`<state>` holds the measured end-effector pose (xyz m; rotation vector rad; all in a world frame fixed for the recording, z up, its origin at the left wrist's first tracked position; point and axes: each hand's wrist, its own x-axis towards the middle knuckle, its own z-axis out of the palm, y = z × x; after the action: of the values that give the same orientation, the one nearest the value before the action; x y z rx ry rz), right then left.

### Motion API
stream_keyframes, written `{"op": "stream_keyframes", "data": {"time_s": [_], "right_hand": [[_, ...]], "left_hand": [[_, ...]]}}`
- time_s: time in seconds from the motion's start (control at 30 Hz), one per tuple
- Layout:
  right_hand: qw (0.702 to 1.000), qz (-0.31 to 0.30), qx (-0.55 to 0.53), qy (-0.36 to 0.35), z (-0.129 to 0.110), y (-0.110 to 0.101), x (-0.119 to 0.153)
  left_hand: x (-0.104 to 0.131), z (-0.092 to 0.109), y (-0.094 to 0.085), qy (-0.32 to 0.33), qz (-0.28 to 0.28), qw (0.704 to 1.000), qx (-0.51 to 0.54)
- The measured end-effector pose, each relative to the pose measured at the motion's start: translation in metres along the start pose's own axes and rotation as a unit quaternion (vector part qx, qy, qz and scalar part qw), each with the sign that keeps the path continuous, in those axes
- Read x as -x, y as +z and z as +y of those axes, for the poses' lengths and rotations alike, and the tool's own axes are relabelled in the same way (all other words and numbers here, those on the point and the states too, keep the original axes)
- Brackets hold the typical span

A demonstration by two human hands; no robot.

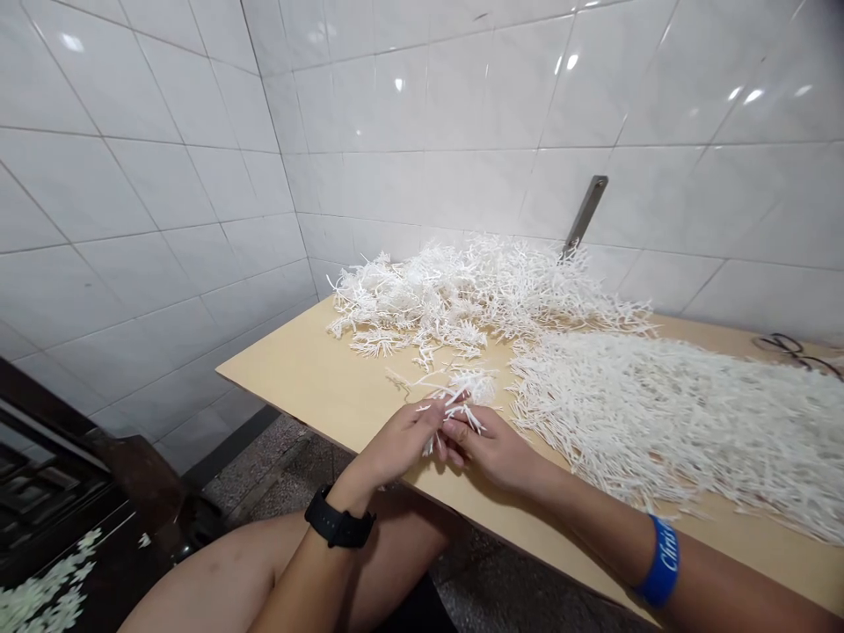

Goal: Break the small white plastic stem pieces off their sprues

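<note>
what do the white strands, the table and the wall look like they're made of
White strands: perhaps plastic; matt, ends sticking out stiffly. Table: possibly wood-based board; smooth, flat tan top. Wall: likely glazed ceramic tile; joint lines, glossy highlights.

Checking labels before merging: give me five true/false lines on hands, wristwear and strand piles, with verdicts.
1. The black watch is worn on the left. True.
2. The blue wristband is also worn on the left. False: it is on the right.
3. The left hand and right hand meet, white strands at their fingers. True.
4. The metal strip lies in front of the far heap. False: it rises behind it.
5. The flatter spread lies mostly right of the hands. True.
</note>
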<state>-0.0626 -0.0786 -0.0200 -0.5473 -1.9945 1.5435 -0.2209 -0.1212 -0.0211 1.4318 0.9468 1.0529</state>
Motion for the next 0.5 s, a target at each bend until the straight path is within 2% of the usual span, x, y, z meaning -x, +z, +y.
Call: {"op": "stream_keyframes", "data": {"time_s": [0.07, 0.17, 0.23, 0.37, 0.43, 0.5], "right_hand": [[0.999, -0.006, 0.041, 0.008, 0.001, 0.002, 0.0], [0.993, 0.02, 0.109, 0.029, 0.0, 0.005, 0.001], [0.984, 0.037, 0.175, 0.004, -0.001, 0.008, 0.004], [0.956, -0.01, 0.29, -0.04, -0.004, 0.011, 0.014], [0.94, -0.002, 0.339, -0.031, -0.004, 0.005, 0.016], [0.908, 0.042, 0.416, -0.025, -0.001, -0.007, 0.014]], "left_hand": [[0.0, 0.001, 0.002, -0.017, 0.024, 0.999, -0.018], [-0.002, -0.001, 0.003, -0.004, 0.116, 0.993, -0.027], [-0.003, -0.004, 0.003, -0.003, 0.176, 0.984, -0.012], [-0.007, -0.009, -0.002, -0.005, 0.331, 0.937, 0.109], [-0.009, -0.01, -0.003, 0.003, 0.339, 0.929, 0.148], [-0.01, -0.011, -0.004, 0.014, 0.297, 0.941, 0.164]]}}
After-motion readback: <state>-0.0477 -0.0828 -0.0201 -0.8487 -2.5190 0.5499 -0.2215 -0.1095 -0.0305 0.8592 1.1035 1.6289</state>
